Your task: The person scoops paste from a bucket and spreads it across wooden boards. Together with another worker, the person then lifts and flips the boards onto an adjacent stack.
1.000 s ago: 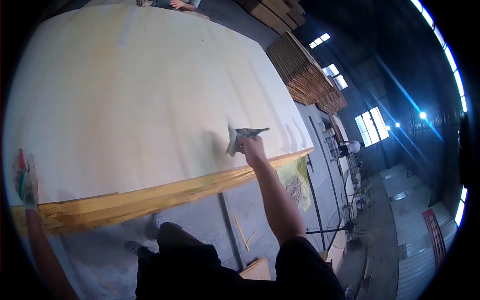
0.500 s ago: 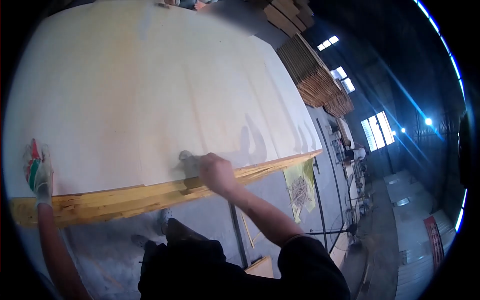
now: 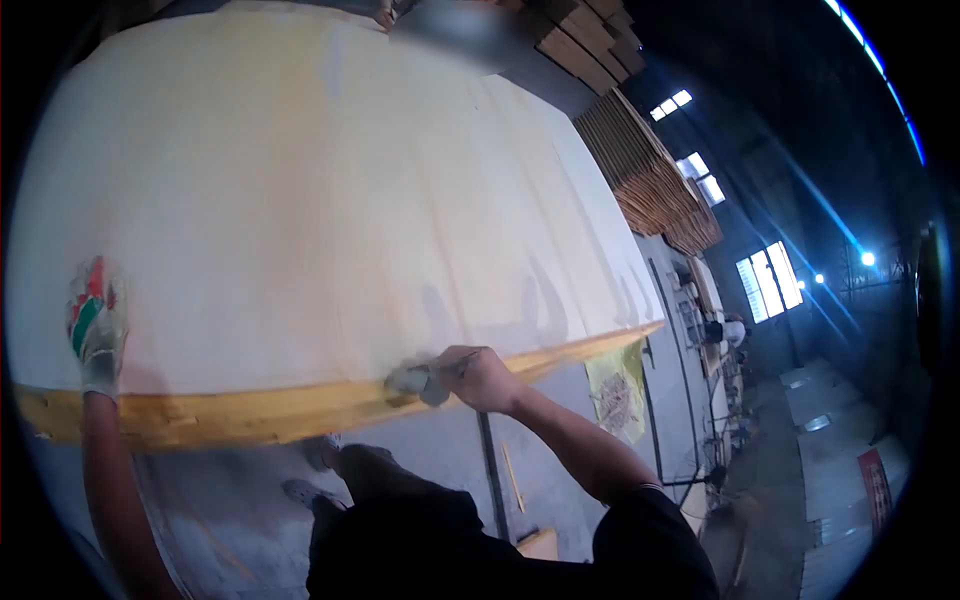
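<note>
A large stack of pale wooden sheets with a yellow, rough-looking front edge lies before me. My left hand, in a pale glove with red and green patches, rests flat on the top sheet near its left front corner, fingers stretched out. At the front edge, right of the middle, my bare right hand is closed around a grey scraper-like tool. Motion blurs that tool, so its exact kind is unclear. Its far end is at the sheet's edge.
Stacked brown boards stand beyond the right end. A yellow-green sheet with scraps on it lies on the grey floor. Part of another person's hand shows at the far edge. Another person is farther off at right.
My right hand has moved right and down with the tool, from above the top sheet to its front edge. My left hand stays flat on the sheet. The view has shifted slightly.
</note>
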The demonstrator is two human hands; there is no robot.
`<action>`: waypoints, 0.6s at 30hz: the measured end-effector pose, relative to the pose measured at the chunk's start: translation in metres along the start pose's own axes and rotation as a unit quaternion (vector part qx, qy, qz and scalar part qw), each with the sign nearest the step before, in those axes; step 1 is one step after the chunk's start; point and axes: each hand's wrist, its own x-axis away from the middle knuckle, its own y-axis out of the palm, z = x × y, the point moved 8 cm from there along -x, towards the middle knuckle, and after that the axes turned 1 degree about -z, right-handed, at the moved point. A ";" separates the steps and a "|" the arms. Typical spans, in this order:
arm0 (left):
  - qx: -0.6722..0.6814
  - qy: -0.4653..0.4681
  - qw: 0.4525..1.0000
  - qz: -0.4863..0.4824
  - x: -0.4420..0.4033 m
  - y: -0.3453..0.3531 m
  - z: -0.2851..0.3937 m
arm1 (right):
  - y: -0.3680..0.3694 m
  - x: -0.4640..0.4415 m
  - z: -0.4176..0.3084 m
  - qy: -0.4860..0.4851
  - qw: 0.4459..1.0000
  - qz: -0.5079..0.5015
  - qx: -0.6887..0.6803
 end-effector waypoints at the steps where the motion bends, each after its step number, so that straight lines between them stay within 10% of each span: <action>1: -0.090 0.013 0.996 -0.007 -0.017 0.003 -0.018 | -0.004 -0.013 -0.020 -0.005 1.000 -0.012 0.007; 3: -0.185 0.007 0.983 -0.018 -0.045 0.048 -0.071 | -0.042 -0.076 -0.044 -0.031 0.997 0.052 -0.047; 5: 0.068 -0.044 0.984 0.160 -0.067 0.092 -0.131 | -0.096 -0.149 -0.077 -0.076 0.987 0.139 -0.017; 12: -0.023 -0.105 0.992 0.072 -0.052 0.074 -0.107 | -0.105 -0.486 0.061 0.103 0.895 0.180 -0.394; 14: -0.014 -0.094 0.992 0.087 -0.048 0.046 -0.092 | -0.107 -0.537 0.050 0.189 0.940 0.275 0.077; 18: -0.036 0.039 0.979 0.194 -0.033 0.037 -0.083 | -0.096 -0.562 -0.012 0.125 0.939 0.207 0.246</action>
